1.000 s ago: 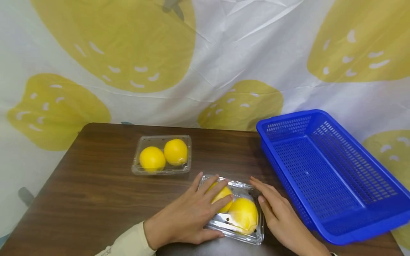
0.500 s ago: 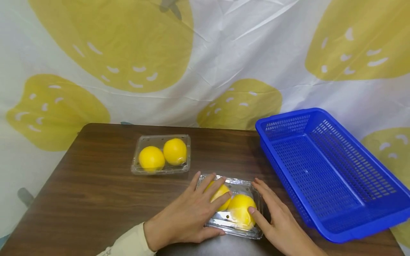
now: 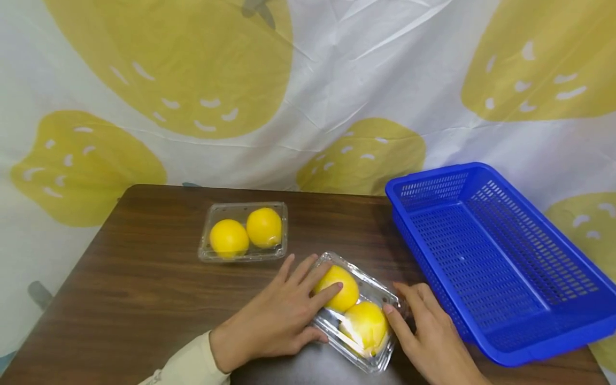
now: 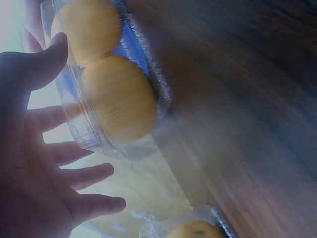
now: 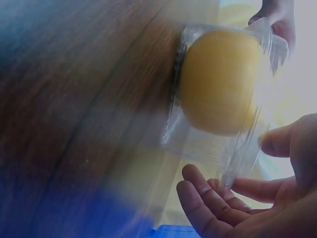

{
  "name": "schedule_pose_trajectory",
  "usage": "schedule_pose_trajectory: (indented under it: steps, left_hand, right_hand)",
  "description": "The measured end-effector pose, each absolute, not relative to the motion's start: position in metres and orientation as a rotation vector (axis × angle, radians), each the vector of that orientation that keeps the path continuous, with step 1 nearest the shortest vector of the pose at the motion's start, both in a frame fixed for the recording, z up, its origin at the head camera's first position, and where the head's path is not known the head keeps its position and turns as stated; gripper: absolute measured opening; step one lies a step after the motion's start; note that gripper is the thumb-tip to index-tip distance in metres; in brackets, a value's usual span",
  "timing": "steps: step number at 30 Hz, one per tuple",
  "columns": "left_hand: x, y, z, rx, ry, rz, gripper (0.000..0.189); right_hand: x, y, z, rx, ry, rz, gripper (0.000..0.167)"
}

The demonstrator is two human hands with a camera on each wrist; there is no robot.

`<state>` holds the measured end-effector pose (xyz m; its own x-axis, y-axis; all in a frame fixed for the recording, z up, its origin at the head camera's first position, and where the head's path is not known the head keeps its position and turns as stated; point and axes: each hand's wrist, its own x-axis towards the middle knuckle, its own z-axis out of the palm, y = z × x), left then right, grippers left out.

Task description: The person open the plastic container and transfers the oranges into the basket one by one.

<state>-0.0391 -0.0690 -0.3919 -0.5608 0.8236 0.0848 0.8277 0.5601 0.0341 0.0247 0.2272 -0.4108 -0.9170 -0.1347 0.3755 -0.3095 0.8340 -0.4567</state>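
Observation:
A clear plastic clamshell box (image 3: 332,323) with two round yellow-orange fruits (image 3: 364,324) lies turned at an angle near the front of the table. My left hand (image 3: 276,315) lies across its left end, fingers spread and fairly straight over the lid. In the left wrist view that hand's thumb (image 4: 52,57) is beside the box wall. At the right end, my right hand (image 3: 428,337) pinches the box's corner, thumb on the lid. The right wrist view shows this thumb (image 5: 277,142) at the lid and the fingers (image 5: 213,198) at the rim.
A second clear box (image 3: 243,256) with two similar fruits stands farther back on the left of the brown table (image 3: 144,299). A blue perforated basket (image 3: 481,267) stands on the right, close to my right hand. Behind hangs a white cloth (image 3: 346,64) with yellow fruit prints.
The box between my hands has turned clockwise, its right end coming nearer to me. My right hand has moved from beside the box to pinching its corner.

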Motion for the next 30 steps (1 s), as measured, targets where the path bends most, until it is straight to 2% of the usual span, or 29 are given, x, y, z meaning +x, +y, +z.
schedule_pose_trajectory:
  steps: [5, 8, 11, 14, 16, 22, 30]
  left_hand:
    - [-0.040, -0.071, -0.392, -1.420, -2.655, -0.171, 0.081]
    - [-0.040, -0.071, -0.392, -1.391, -2.611, -0.228, 0.072]
    - [-0.038, -0.072, -0.392, -1.361, -2.593, -0.298, 0.052]
    - [-0.035, -0.071, -0.392, -1.326, -2.585, -0.363, 0.043]
    - [-0.033, -0.069, -0.390, -1.303, -2.587, -0.396, 0.043]
    - [-0.029, -0.064, -0.387, -1.250, -2.675, -0.375, 0.045]
    - [-0.026, -0.054, -0.387, -1.238, -2.826, -0.205, 0.070]
  right_hand:
    - [0.026, 0.228, -0.408, 0.223, -2.731, 0.751, 0.021]
    - [0.028, 0.228, -0.406, 0.139, -2.787, 0.760, 0.022]
    - [0.029, 0.228, -0.404, 0.087, -2.826, 0.778, 0.025]
    - [0.031, 0.226, -0.405, 0.085, -2.821, 0.812, 0.021]
    - [0.032, 0.224, -0.407, 0.122, -2.789, 0.841, 0.019]
    - [0.034, 0.216, -0.414, 0.284, -2.687, 0.904, 0.029]
    - [0.036, 0.213, -0.415, 0.480, -2.633, 1.000, 0.039]
